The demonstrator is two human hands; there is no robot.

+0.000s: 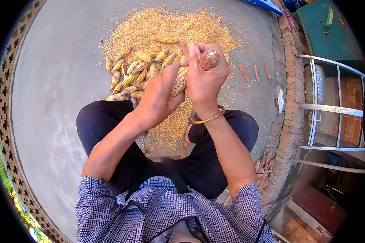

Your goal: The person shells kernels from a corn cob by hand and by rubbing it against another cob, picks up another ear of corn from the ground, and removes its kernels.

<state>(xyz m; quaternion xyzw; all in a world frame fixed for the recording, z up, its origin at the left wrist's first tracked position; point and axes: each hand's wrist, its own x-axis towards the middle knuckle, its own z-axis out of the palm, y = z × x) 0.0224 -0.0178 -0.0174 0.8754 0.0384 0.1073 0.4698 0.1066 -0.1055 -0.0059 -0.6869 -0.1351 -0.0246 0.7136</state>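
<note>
My left hand (pixel 160 93) is closed round an ear of corn (pixel 180 82) that still bears pale yellow kernels. My right hand (pixel 206 83) grips a reddish corncob (pixel 209 59), its rough end sticking out above the fingers. Both hands meet over the floor in front of my knees, and the ear and cob are close together. Where they touch is hidden by the fingers. Beyond my left hand lies a heap of corn ears (pixel 142 69). Loose kernels (pixel 166 26) spread in a wide pile behind it and down between my feet.
Several bare cobs (pixel 256 73) lie on the concrete floor (pixel 56 101) to the right, and more cobs (pixel 264 168) are piled by the low brick edging (pixel 293 105). A metal ladder-like frame (pixel 332 107) and a green cabinet (pixel 324 30) stand at far right.
</note>
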